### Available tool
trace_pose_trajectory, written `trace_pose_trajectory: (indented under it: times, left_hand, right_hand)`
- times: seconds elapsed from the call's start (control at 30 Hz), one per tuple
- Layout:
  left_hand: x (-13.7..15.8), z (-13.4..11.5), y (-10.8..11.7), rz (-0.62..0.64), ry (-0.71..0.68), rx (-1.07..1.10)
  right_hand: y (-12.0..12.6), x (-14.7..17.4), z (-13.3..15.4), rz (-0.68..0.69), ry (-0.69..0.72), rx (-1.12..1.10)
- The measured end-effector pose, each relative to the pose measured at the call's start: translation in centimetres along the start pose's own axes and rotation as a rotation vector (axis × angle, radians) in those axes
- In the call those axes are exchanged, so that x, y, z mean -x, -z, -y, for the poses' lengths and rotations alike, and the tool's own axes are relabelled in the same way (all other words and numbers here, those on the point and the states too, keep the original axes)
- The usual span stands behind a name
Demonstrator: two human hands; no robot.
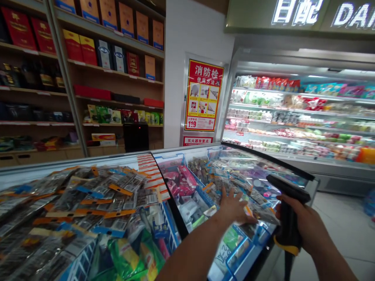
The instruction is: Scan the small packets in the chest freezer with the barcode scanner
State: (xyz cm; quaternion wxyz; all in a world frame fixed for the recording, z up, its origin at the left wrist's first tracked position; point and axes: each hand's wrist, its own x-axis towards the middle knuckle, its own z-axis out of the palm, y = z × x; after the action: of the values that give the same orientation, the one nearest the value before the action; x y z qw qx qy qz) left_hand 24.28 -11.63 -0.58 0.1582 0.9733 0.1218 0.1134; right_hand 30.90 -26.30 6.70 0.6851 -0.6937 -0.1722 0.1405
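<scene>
My right hand (310,226) is wrapped round the grip of a black and yellow barcode scanner (288,212), held upright at the freezer's right side. My left hand (234,207) reaches into the chest freezer with fingers spread, resting on or just above clear plastic packets (225,181) with orange and blue header strips. Whether its fingertips press on a packet I cannot tell. Beside it, blue wire baskets (200,191) hold pink bags (180,179) and white and green bags. The scanner's front end points away to the left over the packets.
A heap of similar packets (96,195) covers the freezer's left half, with green and yellow bags (131,249) in front. A glass lid (258,160) with a dark frame lies at the right. Behind stand gift-box shelves (111,58) and a lit dairy cabinet (304,117).
</scene>
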Motion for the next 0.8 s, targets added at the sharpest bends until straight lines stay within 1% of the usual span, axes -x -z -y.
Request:
trace_pose_trajectory:
  times: [0.07,0.13,0.2,0.27,0.3,0.33,0.4,0.43,0.47,0.57,0.63,0.7,0.8]
  left_hand:
    - [0.2,2.0,1.1,-0.033,0.071,0.0]
    - [0.9,3.8,2.4,-0.117,0.121,0.02]
    - [1.9,5.3,3.8,-0.257,0.126,0.074]
    - [3.2,6.7,5.3,-0.449,0.152,0.148]
    - [4.0,7.4,6.0,-0.556,0.215,0.185]
    - [4.8,8.1,6.7,-0.654,0.315,0.225]
    - [6.4,9.3,7.5,-0.785,0.553,0.297]
    - [7.1,9.7,7.7,-0.809,0.642,0.322]
    - [7.6,10.1,7.6,-0.811,0.694,0.336]
    - [8.4,11.2,7.3,-0.769,0.718,0.362]
    - [8.5,12.0,7.5,-0.773,0.74,0.462]
    - [8.8,13.3,8.4,-0.816,0.742,0.659]
    - [9.7,15.3,10.3,-0.865,0.667,1.043]
  right_hand:
    - [-0.7,0.2,-0.2,0.03,-0.104,-0.049]
    - [-1.7,0.6,-0.3,0.083,-0.146,-0.083]
    - [-2.9,1.1,-0.1,0.152,-0.131,-0.073]
    - [-4.2,1.7,0.2,0.212,-0.108,-0.04]
    - [-4.9,2.1,0.4,0.237,-0.097,-0.032]
    - [-5.6,2.4,0.6,0.258,-0.089,-0.034]
    - [-7.1,3.0,1.2,0.299,-0.082,-0.059]
    - [-7.9,3.3,1.4,0.321,-0.077,-0.073]
    - [-8.8,3.6,1.6,0.344,-0.075,-0.081]
    - [-11.1,4.2,2.1,0.399,-0.084,-0.099]
    - [-12.2,4.5,2.2,0.435,-0.095,-0.108]
    - [-13.0,4.6,2.1,0.473,-0.1,-0.123]
    - [-13.8,4.9,1.5,0.538,-0.093,-0.126]
